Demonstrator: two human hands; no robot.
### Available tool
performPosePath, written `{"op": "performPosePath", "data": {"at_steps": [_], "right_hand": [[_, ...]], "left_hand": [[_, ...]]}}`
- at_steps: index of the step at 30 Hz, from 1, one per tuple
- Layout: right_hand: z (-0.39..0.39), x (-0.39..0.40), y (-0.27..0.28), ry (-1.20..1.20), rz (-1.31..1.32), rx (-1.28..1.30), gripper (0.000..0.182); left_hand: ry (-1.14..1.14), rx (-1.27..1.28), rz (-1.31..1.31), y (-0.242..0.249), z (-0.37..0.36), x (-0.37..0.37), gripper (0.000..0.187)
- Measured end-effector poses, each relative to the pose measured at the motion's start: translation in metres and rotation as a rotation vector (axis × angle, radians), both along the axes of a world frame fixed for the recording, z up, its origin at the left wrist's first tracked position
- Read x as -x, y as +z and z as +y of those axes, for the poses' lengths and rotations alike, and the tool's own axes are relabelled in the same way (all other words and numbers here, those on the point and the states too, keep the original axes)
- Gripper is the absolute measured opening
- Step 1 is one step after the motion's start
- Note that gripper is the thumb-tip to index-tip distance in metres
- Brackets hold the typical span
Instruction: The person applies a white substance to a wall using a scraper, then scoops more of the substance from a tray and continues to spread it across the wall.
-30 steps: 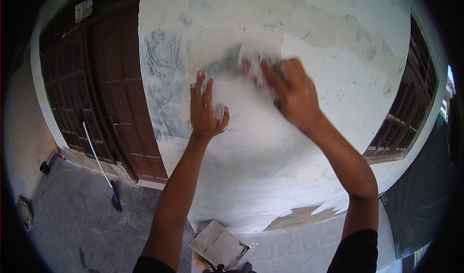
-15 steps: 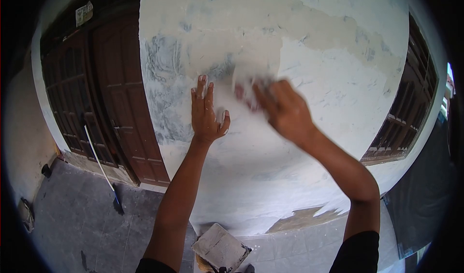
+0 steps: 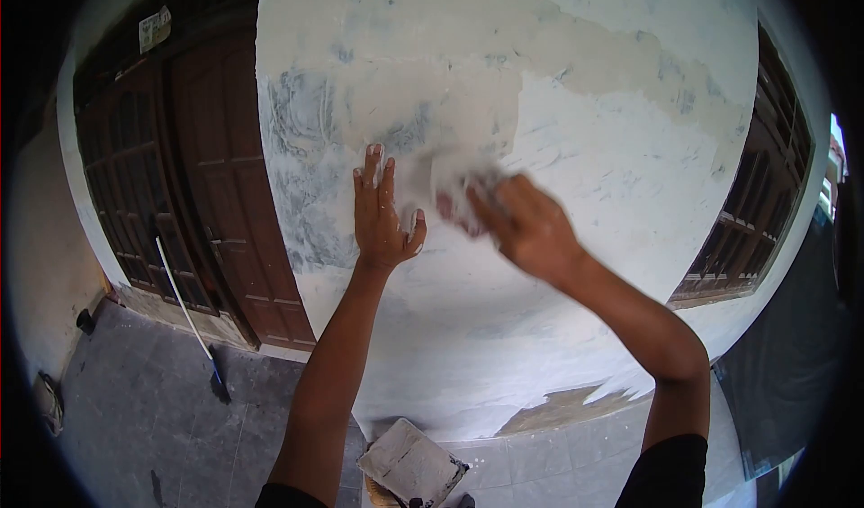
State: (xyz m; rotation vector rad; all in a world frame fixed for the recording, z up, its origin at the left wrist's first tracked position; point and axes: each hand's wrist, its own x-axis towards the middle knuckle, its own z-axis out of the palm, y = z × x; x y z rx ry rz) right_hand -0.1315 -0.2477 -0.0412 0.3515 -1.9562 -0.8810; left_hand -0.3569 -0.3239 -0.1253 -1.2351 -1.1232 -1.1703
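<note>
My left hand [image 3: 385, 220] lies against the patchy white wall [image 3: 594, 229], its fingers spread and pointing up, with white smears on the fingertips. To its right, my right hand [image 3: 531, 220] grips a motion-blurred flat tool [image 3: 459, 206] at the wall surface; white and dark red show on it, but its exact shape is unclear. Around the hands the wall carries beige and grey patches of coating.
A brown door [image 3: 229, 166] stands at the left, with a white-handled broom [image 3: 184, 301] nearby. A smeared tray [image 3: 414, 463] sits low at the wall's foot. On the right is a brown-framed window [image 3: 742, 211].
My right hand and the blurred tool have moved slightly down the wall. My left hand stays in nearly the same place.
</note>
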Motion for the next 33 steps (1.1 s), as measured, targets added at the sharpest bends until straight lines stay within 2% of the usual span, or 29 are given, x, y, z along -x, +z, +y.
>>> {"op": "performPosePath", "data": {"at_steps": [3, 5, 9, 11, 13, 14, 15, 19, 21, 24, 29, 32, 33], "right_hand": [[-0.005, 0.0, 0.051, -0.018, 0.155, 0.092, 0.05], [0.005, 0.008, 0.062, -0.073, 0.19, 0.079, 0.048], [0.02, 0.018, 0.023, -0.026, 0.098, -0.003, 0.041], [0.016, 0.016, -0.009, 0.04, 0.056, -0.005, 0.055], [0.01, 0.007, -0.032, -0.039, -0.096, 0.034, 0.043], [0.01, 0.005, -0.032, -0.028, -0.124, 0.056, 0.043], [0.009, 0.005, -0.023, -0.031, -0.122, 0.056, 0.043], [-0.002, 0.006, 0.051, -0.039, 0.155, 0.061, 0.046], [0.003, 0.012, 0.069, -0.049, 0.249, 0.016, 0.044], [0.013, 0.018, 0.051, -0.089, 0.167, 0.022, 0.042], [0.011, 0.005, -0.025, -0.107, -0.066, 0.032, 0.044], [0.001, -0.001, -0.015, -0.051, -0.076, 0.004, 0.043], [0.002, 0.003, -0.001, -0.007, 0.02, -0.024, 0.042]], "left_hand": [[-0.012, -0.01, 0.0, 0.0, 0.001, 0.001, 0.072], [-0.01, -0.002, -0.007, 0.0, 0.001, 0.001, 0.072], [-0.011, -0.002, -0.011, -0.001, 0.002, 0.002, 0.072], [-0.009, -0.007, -0.01, 0.0, 0.002, 0.001, 0.072], [-0.006, -0.009, -0.013, 0.0, 0.001, 0.0, 0.072], [-0.009, -0.008, -0.012, 0.0, 0.0, 0.0, 0.072], [-0.013, -0.006, -0.011, 0.0, 0.001, 0.0, 0.071], [-0.026, -0.012, -0.002, 0.0, 0.002, 0.0, 0.071], [-0.028, -0.008, -0.008, -0.001, 0.002, 0.001, 0.071], [-0.028, 0.001, -0.023, 0.0, 0.001, 0.001, 0.072], [-0.022, -0.01, -0.004, 0.0, 0.001, 0.001, 0.072], [-0.023, -0.011, -0.002, 0.0, 0.001, 0.001, 0.072], [-0.033, -0.013, 0.004, 0.0, 0.001, 0.001, 0.071]]}}
